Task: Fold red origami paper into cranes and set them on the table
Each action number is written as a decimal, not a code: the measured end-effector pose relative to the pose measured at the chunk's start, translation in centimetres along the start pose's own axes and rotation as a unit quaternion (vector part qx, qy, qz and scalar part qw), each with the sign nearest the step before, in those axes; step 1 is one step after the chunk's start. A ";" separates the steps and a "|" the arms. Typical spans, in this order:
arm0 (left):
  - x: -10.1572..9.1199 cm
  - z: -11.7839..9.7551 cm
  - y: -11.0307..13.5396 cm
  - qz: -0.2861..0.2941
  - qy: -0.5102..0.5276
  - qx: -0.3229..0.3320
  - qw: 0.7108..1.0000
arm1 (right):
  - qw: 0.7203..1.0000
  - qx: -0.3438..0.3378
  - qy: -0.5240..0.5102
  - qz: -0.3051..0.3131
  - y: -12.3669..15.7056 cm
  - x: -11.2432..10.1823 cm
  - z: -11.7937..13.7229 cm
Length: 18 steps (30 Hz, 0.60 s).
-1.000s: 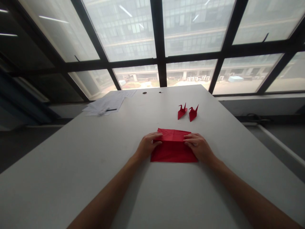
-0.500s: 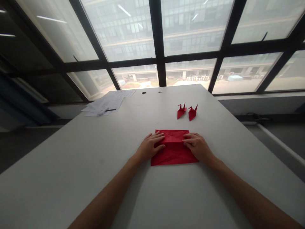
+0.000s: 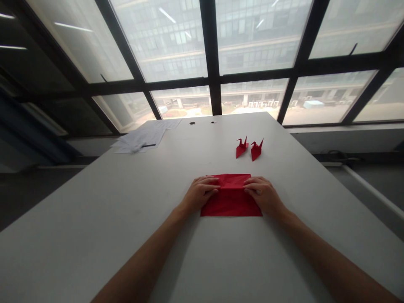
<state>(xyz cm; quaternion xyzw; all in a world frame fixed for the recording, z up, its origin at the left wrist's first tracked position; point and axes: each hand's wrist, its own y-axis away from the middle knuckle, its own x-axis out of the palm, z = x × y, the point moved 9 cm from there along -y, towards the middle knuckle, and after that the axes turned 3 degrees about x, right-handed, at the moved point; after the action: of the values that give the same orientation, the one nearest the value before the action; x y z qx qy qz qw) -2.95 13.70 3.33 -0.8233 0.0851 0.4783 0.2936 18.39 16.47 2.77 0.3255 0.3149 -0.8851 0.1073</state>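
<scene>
A sheet of red paper (image 3: 231,198), folded to a rectangle, lies flat on the white table (image 3: 126,219) in front of me. My left hand (image 3: 199,194) rests on its left edge, fingers stretched and pressing down near the far fold. My right hand (image 3: 263,195) rests on its right edge in the same way, fingers flat on the paper. Neither hand grips the sheet; both press it to the table. Two finished red paper cranes (image 3: 248,148) stand side by side beyond the sheet, apart from my hands.
A loose pile of white papers (image 3: 140,139) with a dark pen on it lies at the table's far left. Two cable holes (image 3: 202,123) sit near the far edge. Behind the table is a large window with a black frame (image 3: 211,80).
The far edge of the red paper has come down flatter and closer to me, so the sheet looks shorter. Both hands stayed on its sides, with the fingers shifted slightly.
</scene>
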 end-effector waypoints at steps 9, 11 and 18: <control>-1.4 -2.5 0.0 -0.006 -0.073 -0.021 0.997 | 0.988 0.078 0.107 -0.085 0.1 -2.0 -0.3; -1.7 -2.8 0.0 -0.017 -0.093 -0.042 0.995 | 0.983 0.087 0.134 -0.086 0.2 -2.1 0.3; -1.4 -1.9 0.3 -0.025 -0.012 -0.056 0.998 | 0.988 0.043 0.144 0.046 0.6 1.1 1.0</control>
<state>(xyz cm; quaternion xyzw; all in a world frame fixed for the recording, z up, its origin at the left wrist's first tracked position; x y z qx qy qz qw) -2.45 12.20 5.11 -0.8346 0.0342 0.4845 0.2598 17.25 15.43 2.35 0.4679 0.2736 -0.8358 0.0871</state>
